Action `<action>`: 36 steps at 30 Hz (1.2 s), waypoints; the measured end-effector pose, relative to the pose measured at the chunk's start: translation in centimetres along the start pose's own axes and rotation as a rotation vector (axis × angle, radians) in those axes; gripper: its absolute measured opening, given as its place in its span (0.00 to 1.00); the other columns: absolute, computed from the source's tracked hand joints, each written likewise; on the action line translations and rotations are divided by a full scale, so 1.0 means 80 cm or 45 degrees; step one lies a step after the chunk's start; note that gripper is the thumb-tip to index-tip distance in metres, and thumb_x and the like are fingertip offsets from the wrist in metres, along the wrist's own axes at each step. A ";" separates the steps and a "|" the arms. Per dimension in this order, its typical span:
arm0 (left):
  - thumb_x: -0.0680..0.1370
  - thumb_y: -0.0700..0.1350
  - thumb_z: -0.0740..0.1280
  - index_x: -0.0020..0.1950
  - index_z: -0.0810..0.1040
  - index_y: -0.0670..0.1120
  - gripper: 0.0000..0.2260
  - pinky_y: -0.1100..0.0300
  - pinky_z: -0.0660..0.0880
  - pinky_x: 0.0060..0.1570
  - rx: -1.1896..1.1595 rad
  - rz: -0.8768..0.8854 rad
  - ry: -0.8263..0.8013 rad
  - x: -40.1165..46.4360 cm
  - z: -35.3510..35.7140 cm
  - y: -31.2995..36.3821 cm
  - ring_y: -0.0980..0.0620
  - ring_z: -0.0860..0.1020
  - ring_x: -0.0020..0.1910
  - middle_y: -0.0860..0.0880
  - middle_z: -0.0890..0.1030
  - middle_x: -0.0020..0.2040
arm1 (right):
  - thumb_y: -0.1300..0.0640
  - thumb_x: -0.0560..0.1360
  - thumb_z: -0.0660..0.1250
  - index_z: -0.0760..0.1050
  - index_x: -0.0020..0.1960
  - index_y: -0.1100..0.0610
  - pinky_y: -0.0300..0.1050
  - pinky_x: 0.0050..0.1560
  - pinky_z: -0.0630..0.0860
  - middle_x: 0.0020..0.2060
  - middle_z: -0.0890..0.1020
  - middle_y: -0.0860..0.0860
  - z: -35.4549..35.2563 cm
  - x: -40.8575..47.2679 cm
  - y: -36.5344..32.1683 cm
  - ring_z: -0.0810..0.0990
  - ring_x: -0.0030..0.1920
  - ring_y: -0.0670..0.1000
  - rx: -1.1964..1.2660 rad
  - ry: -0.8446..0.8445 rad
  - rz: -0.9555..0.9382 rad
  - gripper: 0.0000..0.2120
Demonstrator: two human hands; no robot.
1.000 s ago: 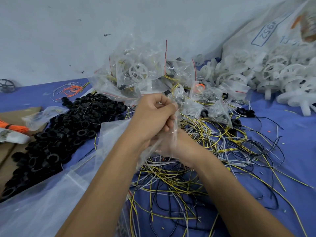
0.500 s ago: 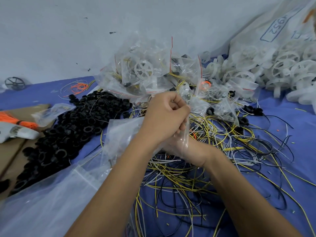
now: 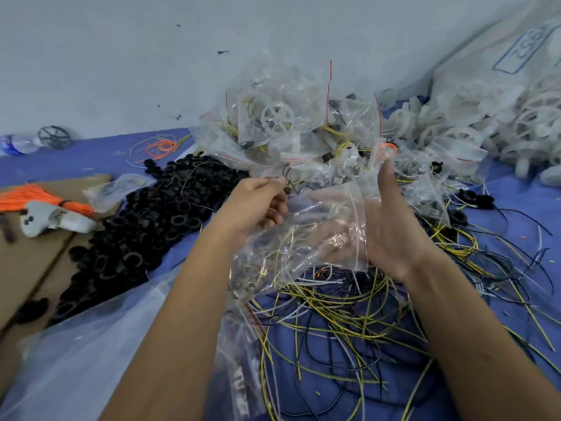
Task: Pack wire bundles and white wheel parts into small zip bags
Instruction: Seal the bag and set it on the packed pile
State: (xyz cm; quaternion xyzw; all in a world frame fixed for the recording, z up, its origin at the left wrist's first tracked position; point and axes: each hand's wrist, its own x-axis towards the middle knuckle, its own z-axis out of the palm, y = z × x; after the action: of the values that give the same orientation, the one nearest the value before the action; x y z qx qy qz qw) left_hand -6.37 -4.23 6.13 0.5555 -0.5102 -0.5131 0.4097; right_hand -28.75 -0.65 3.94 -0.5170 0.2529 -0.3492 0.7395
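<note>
The left hand (image 3: 258,205) pinches a thin black wire (image 3: 288,183) at the mouth of a clear zip bag (image 3: 321,235), which the right hand (image 3: 391,226) cradles with straight fingers, above tangled wires (image 3: 334,317) on the blue counter (image 3: 516,299), packed bags (image 3: 291,123) piled at 12 o'clock.

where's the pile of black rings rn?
Head view, left of centre: the black rings lie heaped on the blue cloth, between the cardboard and the left hand.
</note>
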 end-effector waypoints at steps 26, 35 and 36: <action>0.85 0.58 0.58 0.39 0.76 0.40 0.26 0.65 0.70 0.21 0.752 -0.387 -0.336 -0.002 -0.041 -0.029 0.51 0.77 0.21 0.45 0.80 0.26 | 0.52 0.85 0.60 0.82 0.44 0.56 0.41 0.29 0.69 0.28 0.81 0.51 -0.015 0.011 0.014 0.72 0.23 0.46 -0.583 1.253 -0.347 0.17; 0.85 0.61 0.55 0.38 0.74 0.39 0.29 0.67 0.67 0.18 0.831 -0.568 -0.044 0.003 -0.089 -0.040 0.51 0.72 0.16 0.45 0.77 0.22 | 0.55 0.76 0.73 0.84 0.48 0.50 0.34 0.42 0.70 0.39 0.82 0.42 -0.001 0.020 0.025 0.78 0.41 0.42 -1.662 0.919 -0.327 0.02; 0.85 0.61 0.56 0.38 0.75 0.38 0.29 0.67 0.68 0.18 0.816 -0.579 -0.022 0.004 -0.093 -0.042 0.51 0.73 0.16 0.45 0.77 0.23 | 0.55 0.76 0.74 0.83 0.49 0.49 0.36 0.44 0.71 0.42 0.82 0.43 0.003 0.021 0.027 0.78 0.44 0.45 -1.742 0.824 -0.357 0.03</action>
State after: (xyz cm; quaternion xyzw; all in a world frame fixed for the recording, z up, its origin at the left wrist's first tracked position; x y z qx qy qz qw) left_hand 1.42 -4.61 3.83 0.7499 -0.5119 -0.4100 0.0872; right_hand -26.94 -1.33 1.96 -0.7586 0.5484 -0.3393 0.0933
